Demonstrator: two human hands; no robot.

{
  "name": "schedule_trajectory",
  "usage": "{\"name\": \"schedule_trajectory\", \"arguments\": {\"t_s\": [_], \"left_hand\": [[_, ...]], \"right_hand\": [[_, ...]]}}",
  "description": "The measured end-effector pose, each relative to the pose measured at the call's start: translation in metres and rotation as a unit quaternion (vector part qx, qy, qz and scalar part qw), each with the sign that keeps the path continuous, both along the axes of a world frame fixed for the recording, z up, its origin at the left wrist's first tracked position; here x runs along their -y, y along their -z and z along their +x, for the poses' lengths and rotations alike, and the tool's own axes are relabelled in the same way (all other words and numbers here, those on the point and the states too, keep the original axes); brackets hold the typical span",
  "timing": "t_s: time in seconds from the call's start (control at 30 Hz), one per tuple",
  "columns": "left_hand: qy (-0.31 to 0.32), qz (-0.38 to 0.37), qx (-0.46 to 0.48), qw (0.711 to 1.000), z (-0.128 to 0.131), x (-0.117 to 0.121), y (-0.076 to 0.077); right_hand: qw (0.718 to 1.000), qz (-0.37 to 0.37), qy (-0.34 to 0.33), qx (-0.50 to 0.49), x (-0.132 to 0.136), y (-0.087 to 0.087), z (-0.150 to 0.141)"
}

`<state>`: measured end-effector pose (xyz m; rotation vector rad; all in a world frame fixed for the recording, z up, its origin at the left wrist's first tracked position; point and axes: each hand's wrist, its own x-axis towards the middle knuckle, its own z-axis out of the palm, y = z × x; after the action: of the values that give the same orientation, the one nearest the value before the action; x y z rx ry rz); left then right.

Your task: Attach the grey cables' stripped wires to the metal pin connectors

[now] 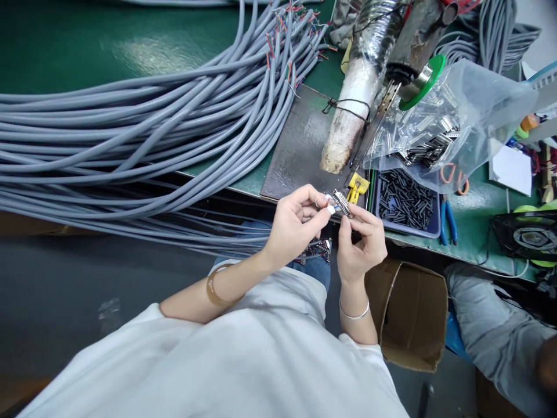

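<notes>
My left hand [300, 223] pinches the stripped end of a cable, its thin coloured wires [331, 204] showing at the fingertips. Between thumb and fingers, my right hand [361, 241] holds a metal multi-pin connector [342, 202], tilted, with the wires up against its near side. Whether every wire is joined to it I cannot tell. Just beyond the connector are a yellow clip-like piece [357, 187] and the tip of a soldering iron [385, 104]. On my lap, below the hands, lie several more connectors [319, 249] on grey cables.
A thick bundle of grey cables [143, 128] covers the green bench's left. A wrapped duct [348, 116] hangs over a dark plate [296, 145]. Rightward are a tray of black sleeves [407, 200], a bag of connectors [461, 110], pliers [448, 220], a cardboard box [413, 313] and a co-worker's sleeve [491, 325].
</notes>
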<state>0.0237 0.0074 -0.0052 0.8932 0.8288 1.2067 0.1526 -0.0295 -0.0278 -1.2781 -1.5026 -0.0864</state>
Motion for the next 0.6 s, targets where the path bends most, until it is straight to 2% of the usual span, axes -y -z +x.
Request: {"name": "schedule_trajectory", "arguments": {"t_s": [0.23,0.6], "left_hand": [[-0.047,0.041,-0.048,0.997,0.003,-0.008,-0.003],[-0.062,0.058,-0.084,0.993,0.008,-0.016,-0.004]], "right_hand": [[1.0,-0.008,-0.019,0.002,-0.006,-0.008,0.0],[0.999,-0.03,-0.024,-0.009,-0.017,-0.013,0.004]]}}
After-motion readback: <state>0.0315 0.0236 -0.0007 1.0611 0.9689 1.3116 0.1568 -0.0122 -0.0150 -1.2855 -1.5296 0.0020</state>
